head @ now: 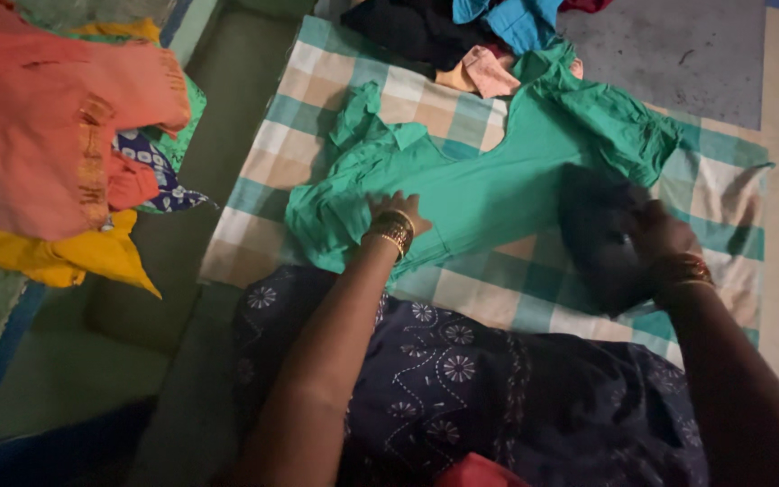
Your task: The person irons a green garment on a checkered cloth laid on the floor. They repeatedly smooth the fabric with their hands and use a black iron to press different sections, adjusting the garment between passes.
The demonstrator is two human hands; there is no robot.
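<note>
We are ironing; our left hand (396, 215) presses flat on the green garment (489, 185) spread over the checked cloth (534, 289); our right hand (658, 230) grips the dark iron (601, 239) beside it; next, we judge, slide it leftward.

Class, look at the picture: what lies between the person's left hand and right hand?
In the head view, the green garment stretches between the left hand and the right hand, spread on the checked cloth.

The dark object (601, 239) under the right hand (658, 230) is blurred, so its kind cannot be told, and it hides part of the green garment (489, 185). Beyond both hands, the clothes pile (462, 32) is cut by the top edge. Left of the left hand (398, 212), the orange cloth (38, 126) runs off frame.
</note>
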